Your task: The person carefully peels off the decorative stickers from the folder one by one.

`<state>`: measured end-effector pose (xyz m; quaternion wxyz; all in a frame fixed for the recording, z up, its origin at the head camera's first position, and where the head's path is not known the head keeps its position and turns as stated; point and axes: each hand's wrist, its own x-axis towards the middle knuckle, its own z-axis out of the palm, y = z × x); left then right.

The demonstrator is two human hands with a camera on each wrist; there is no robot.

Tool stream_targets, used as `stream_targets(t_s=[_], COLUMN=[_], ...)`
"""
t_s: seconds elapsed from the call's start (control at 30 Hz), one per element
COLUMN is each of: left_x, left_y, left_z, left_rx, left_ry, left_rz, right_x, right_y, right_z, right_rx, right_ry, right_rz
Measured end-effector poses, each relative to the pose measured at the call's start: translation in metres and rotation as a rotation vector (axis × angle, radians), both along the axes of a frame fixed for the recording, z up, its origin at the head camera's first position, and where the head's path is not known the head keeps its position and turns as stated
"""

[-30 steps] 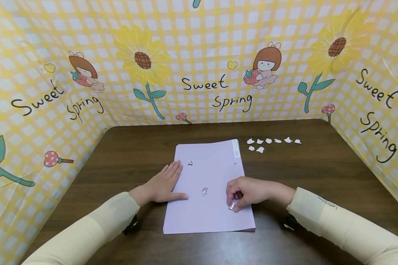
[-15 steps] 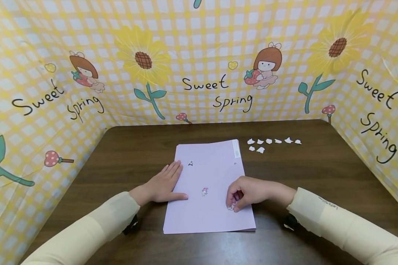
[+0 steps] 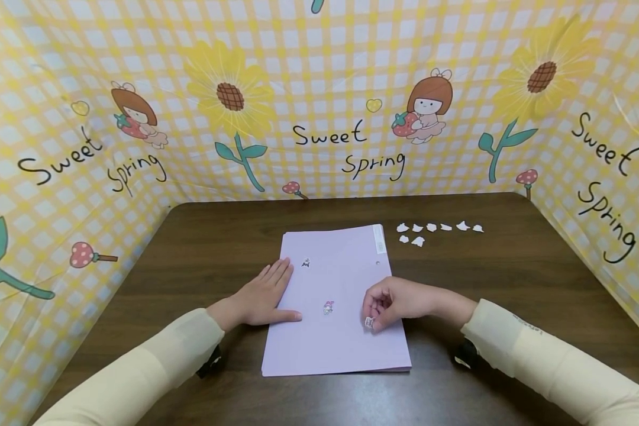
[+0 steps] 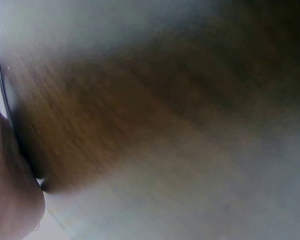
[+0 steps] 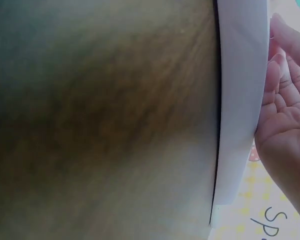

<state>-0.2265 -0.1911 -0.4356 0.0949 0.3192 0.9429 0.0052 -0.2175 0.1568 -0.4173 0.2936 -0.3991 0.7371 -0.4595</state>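
Observation:
A lilac folder or pad of paper (image 3: 309, 349) lies on the dark wooden table. My left hand (image 3: 261, 296) rests flat on its left edge, fingers straight and thumb spread. Near the right edge, my right hand (image 3: 391, 305) pinches a small sticker (image 3: 369, 322) between thumb and finger, just over the sheet. In the right wrist view the curled fingers of that hand show beside the folder's edge, but the sticker cannot be made out. A pink-and-white character sticker (image 3: 328, 307) is on the sheet's middle, and a black-and-white one (image 3: 306, 262) is at its upper left.
Several small white cut-out pieces (image 3: 431, 226) lie in two rows on the table (image 3: 511, 284), beyond the folder to the right. A white label (image 3: 379, 239) is at the folder's top right corner. A yellow checked cloth (image 3: 319, 77) encloses the table at the back and sides.
My right hand has risen slightly with the sticker, a little away from the near edge. The left hand has stayed in place, and the two stickers on the sheet have not moved.

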Motion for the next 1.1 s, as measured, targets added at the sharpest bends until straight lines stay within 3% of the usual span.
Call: stream_targets(t_s=[0.23,0.6,0.9,1.1], left_x=[0.000,-0.001,-0.001,-0.001], left_y=[-0.002,-0.002,-0.002,-0.001], left_z=[-0.001,-0.005,-0.003,-0.003], left_rx=[-0.007,0.012,0.002,-0.004], left_ry=[-0.005,0.002,0.002,-0.002], left_rz=[0.008,0.006,0.010,0.009], right_x=[-0.003,-0.011,-0.020,-0.027], right_y=[0.001,0.008,0.024,0.036], right_z=[0.005,0.009,0.013,0.014], right_rx=[-0.063,-0.097,-0.135,-0.102], right_ry=[-0.035,-0.005,-0.050,-0.011], right_rz=[-0.027,-0.082,-0.188,-0.270])
